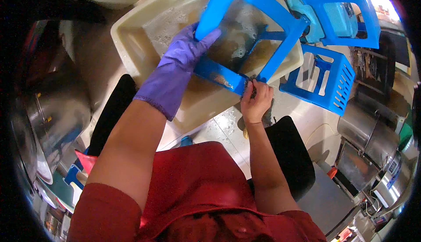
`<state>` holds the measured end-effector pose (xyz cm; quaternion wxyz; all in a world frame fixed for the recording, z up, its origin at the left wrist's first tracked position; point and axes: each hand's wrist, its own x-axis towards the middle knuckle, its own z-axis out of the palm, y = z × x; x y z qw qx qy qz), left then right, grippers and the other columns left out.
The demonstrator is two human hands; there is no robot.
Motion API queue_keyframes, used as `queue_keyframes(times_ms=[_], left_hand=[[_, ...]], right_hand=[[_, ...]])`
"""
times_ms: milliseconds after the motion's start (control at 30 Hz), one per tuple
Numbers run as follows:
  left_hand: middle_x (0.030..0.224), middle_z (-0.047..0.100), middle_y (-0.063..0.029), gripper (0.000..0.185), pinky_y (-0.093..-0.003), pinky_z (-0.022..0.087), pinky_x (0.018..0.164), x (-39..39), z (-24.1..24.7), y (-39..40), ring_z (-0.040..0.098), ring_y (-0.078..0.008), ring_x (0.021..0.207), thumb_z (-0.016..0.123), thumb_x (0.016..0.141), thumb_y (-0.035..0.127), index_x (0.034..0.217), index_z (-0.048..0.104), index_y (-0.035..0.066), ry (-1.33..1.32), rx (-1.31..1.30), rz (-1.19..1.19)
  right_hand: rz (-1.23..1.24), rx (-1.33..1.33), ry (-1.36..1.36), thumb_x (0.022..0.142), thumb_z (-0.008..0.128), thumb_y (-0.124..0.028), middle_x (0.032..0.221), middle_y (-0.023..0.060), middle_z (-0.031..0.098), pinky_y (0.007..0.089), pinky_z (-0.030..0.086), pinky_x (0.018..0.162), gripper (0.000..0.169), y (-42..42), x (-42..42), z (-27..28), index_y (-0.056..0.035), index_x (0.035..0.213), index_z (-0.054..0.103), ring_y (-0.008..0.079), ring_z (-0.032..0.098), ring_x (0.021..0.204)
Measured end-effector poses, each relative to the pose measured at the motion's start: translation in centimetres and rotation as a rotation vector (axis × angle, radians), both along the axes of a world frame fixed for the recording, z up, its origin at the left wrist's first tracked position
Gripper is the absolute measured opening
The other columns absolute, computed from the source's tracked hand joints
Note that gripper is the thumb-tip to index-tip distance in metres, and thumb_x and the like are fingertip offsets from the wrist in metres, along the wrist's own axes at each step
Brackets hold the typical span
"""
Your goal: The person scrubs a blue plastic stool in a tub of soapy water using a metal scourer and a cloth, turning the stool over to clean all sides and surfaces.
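A blue plastic stool is tilted over a large cream plastic basin, with part of its frame down in cloudy, sudsy water. My left hand, in a purple rubber glove, grips one broad side of the stool. Bare, my right hand pinches a dark metal scouring pad against a lower corner of the frame, near the basin's front right rim. Some of the stool's underwater parts are hard to make out.
Two more blue stools, one upper and one lower, sit right of the basin. Stainless steel pots line the right side. A grey metal surface lies at lower right. Wet suds spot the tiled floor.
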<state>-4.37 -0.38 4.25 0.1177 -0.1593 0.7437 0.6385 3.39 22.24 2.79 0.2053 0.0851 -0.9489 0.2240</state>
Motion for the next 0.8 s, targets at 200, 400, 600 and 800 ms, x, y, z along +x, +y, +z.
queue_keyframes(times_ms=[200,400,600,800], left_hand=[[0.105,0.063,-0.0133,0.063,-0.0328,0.044,0.086,-0.1,-1.7,-0.3,0.059,-0.0224,0.097,0.069,0.074,0.049,0.115,0.057,0.003,0.035,0.012,-0.003],[0.102,0.064,-0.0117,0.062,-0.0317,0.044,0.086,-0.1,-2.8,-0.3,0.059,-0.0201,0.096,0.07,0.074,0.047,0.115,0.057,0.004,-0.006,-0.015,-0.003],[0.1,0.064,-0.0144,0.071,-0.0362,0.047,0.08,-0.8,-6.7,0.1,0.061,-0.0267,0.09,0.068,0.07,0.056,0.117,0.055,0.004,0.1,-0.027,0.05],[0.098,0.064,-0.0157,0.071,-0.0369,0.047,0.08,0.3,-4.3,0.0,0.061,-0.0276,0.09,0.066,0.07,0.058,0.115,0.056,0.004,0.101,0.087,0.031]], right_hand=[[0.283,0.175,-0.092,0.072,0.066,-0.01,0.081,0.0077,0.059,0.0401,0.04,0.067,0.015,-7.0,0.0,-0.4,-0.0098,0.085,0.059,0.0272,0.054,0.079],[0.283,0.539,-0.275,0.075,0.064,-0.012,0.076,0.006,0.057,0.0402,0.04,0.066,0.009,-4.2,0.5,1.7,-0.0102,0.08,0.056,0.0267,0.053,0.076],[0.342,0.54,-0.305,0.072,0.061,-0.013,0.075,0.0051,0.053,0.039,0.04,0.069,0.009,-3.4,-0.3,1.7,-0.0098,0.078,0.056,0.026,0.052,0.081],[0.502,0.541,-0.322,0.067,0.06,-0.012,0.079,0.0045,0.054,0.0395,0.039,0.069,0.015,-7.0,-1.4,1.6,-0.0131,0.081,0.057,0.024,0.051,0.084]])
